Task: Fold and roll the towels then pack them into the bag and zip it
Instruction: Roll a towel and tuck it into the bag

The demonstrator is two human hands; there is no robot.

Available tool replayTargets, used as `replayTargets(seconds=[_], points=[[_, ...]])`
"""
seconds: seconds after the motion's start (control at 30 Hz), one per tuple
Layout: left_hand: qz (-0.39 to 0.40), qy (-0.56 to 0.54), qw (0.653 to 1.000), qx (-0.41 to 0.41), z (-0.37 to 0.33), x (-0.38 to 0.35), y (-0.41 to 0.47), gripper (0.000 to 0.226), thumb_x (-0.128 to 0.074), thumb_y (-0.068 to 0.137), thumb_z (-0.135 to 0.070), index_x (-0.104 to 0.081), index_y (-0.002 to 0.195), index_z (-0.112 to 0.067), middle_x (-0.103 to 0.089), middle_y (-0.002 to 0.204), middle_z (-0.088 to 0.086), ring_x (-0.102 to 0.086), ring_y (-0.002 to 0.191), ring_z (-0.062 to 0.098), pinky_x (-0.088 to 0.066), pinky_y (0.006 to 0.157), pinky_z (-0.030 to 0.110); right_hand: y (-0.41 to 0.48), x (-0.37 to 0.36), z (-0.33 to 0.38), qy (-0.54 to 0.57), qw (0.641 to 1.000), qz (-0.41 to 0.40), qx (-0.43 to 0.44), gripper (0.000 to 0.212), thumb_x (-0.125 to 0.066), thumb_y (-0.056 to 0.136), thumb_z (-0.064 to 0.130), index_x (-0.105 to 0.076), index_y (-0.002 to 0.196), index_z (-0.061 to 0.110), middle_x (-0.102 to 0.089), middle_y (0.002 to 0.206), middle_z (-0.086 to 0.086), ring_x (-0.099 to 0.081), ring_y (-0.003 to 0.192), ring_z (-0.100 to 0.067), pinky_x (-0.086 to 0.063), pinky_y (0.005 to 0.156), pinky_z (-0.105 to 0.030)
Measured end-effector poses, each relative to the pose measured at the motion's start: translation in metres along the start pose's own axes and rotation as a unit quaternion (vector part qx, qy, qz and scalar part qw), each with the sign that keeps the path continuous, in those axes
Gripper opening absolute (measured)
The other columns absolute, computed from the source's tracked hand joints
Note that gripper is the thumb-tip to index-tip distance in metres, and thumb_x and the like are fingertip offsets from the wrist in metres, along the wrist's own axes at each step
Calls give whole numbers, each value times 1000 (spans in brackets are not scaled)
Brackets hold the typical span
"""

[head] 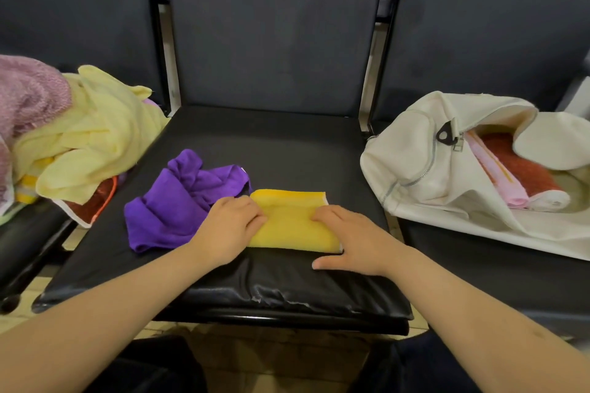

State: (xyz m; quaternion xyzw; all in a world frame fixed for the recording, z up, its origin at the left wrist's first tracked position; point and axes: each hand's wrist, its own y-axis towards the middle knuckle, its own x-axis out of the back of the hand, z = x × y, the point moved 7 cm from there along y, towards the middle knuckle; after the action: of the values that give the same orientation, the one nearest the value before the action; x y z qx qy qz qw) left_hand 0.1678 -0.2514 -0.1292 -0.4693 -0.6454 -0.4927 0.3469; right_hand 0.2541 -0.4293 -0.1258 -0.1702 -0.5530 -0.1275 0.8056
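Note:
A folded yellow towel [292,220] lies flat on the middle black seat [287,150]. My left hand [228,230] lies on its left end with fingers curled over the cloth. My right hand [348,238] presses on its right end, thumb out on the seat. A crumpled purple towel [178,201] sits just left of the yellow one, partly under my left wrist. On the right seat a white bag [447,166] lies unzipped, with a pink rolled towel [498,175], a white roll [549,199] and a red towel [523,166] inside.
A heap of loose towels covers the left seat: pale yellow [89,137], mauve [28,92] and a red one with an orange edge [95,204]. Seat backs rise behind. The seat's front edge is torn, with tiled floor below.

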Motion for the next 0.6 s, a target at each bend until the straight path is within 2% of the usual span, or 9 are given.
replayTargets(seconds=[0.07, 0.1, 0.13, 0.2, 0.27, 0.33, 0.43, 0.53, 0.6], points=[[82, -26, 996, 13, 10, -7, -7, 78, -30, 76, -81, -64, 114, -21, -59, 114, -12, -53, 110, 6, -30, 107, 36, 0, 1, -2, -26, 999, -6, -24, 62, -58, 91, 49, -34, 143, 26, -41, 143, 5, -43, 125, -17, -31, 105, -30], [108, -29, 994, 10, 13, -9, -12, 90, -27, 69, -88, -57, 124, -23, -53, 122, -15, -45, 116, 1, -23, 108, 29, 1, 5, 0, -37, 999, -24, -27, 55, -55, 94, 44, -35, 141, 25, -47, 136, 3, -47, 121, -19, -33, 104, -31], [114, -44, 993, 12, 15, -9, -15, 96, -28, 64, -91, -52, 128, -23, -50, 125, -16, -42, 116, 0, -23, 105, 25, 1, 10, 3, -36, 998, -36, -29, 47, -52, 97, 40, -37, 138, 24, -54, 122, 2, -51, 112, -22, -36, 99, -33], [85, -99, 991, 41, 18, -5, -16, 96, -33, 61, -92, -49, 124, -23, -52, 119, -16, -47, 108, 2, -32, 94, 21, 2, 12, 3, 19, 998, -26, -50, 32, -47, 99, 36, -39, 127, 24, -54, 91, 2, -53, 90, -25, -38, 79, -35], [54, -155, 983, 84, 19, 0, -17, 71, -42, 66, -84, -46, 110, -29, -60, 106, -12, -55, 91, 8, -38, 78, 21, 2, 10, -2, 130, 988, -12, -80, 17, -45, 98, 36, -43, 113, 28, -55, 81, -4, -54, 79, -27, -40, 68, -39], [47, -191, 973, 122, 17, 3, -14, 52, -40, 70, -74, -44, 100, -32, -62, 90, -4, -57, 80, 11, -41, 69, 25, 2, 12, -10, 215, 970, -19, -108, 13, -45, 98, 36, -48, 103, 24, -57, 84, -6, -55, 78, -22, -43, 68, -35], [41, -206, 959, 188, 23, 2, -3, 46, -52, 80, -67, -50, 97, -25, -62, 82, 5, -57, 77, 17, -41, 70, 32, 7, 12, -20, 202, 969, -26, -142, 17, -45, 98, 36, -48, 106, 21, -55, 92, -5, -55, 82, -21, -42, 68, -31], [13, -138, 960, 243, 24, -6, 3, 36, -60, 87, -49, -49, 99, -16, -56, 87, 5, -52, 77, 21, -37, 68, 34, 16, 15, -15, 19, 988, -52, -146, 20, -44, 99, 31, -50, 117, 25, -44, 121, -3, -55, 95, -26, -45, 80, -35], [-34, -20, 983, 177, 11, -5, 12, 28, -65, 87, -38, -54, 97, -14, -51, 95, 3, -52, 78, 22, -37, 68, 33, 22, 19, 1, -112, 985, -97, -87, 27, -44, 98, 21, -54, 123, 26, -39, 135, -1, -50, 108, -27, -37, 83, -33]])
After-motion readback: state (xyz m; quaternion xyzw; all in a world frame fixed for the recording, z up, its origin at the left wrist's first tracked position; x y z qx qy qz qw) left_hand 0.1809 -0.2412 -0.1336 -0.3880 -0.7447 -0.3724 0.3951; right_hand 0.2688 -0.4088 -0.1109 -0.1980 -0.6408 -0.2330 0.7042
